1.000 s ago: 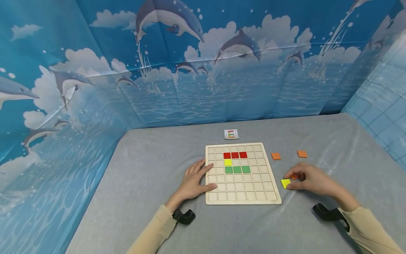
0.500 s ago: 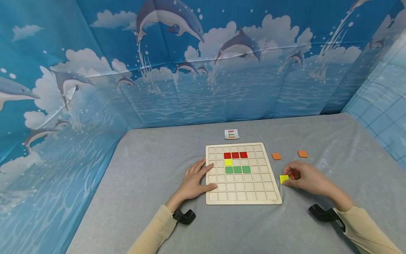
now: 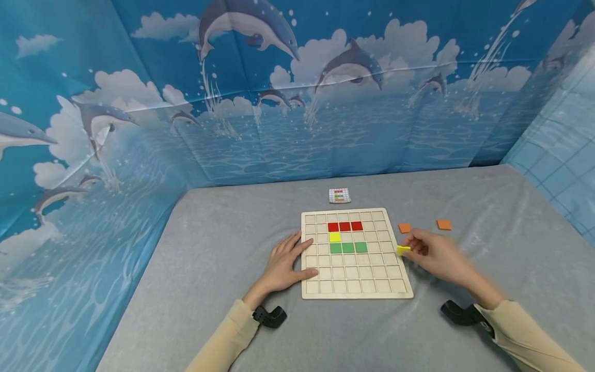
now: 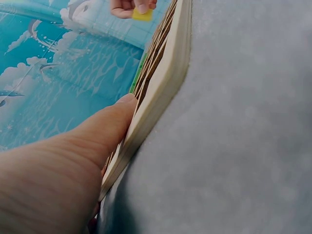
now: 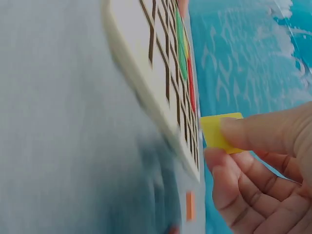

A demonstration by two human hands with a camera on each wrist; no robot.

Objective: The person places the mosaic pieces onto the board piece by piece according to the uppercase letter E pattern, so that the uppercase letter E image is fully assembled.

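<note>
A wooden grid board (image 3: 348, 287) lies on the grey cloth. Set in its cells are a row of red tiles (image 3: 345, 226), one yellow tile (image 3: 334, 237) and a row of green tiles (image 3: 348, 248). My left hand (image 3: 280, 266) rests on the board's left edge, fingers spread, thumb and index finger over the frame. Between thumb and fingers my right hand (image 3: 439, 256) pinches another yellow tile (image 5: 217, 134), which overlaps the board's right edge in the head view. The right wrist view shows this tile raised above the board, with the thumb on its face.
Behind the board lies a small card (image 3: 339, 196) printed with a coloured grid. To the right are an orange tile (image 3: 404, 228) and, farther out, another orange tile (image 3: 443, 225). A dolphin-printed curtain (image 3: 279, 139) hangs along the table's back.
My right hand has moved left and away from me with the yellow tile, from the cloth to the board's right edge. My left hand has stayed in place.
</note>
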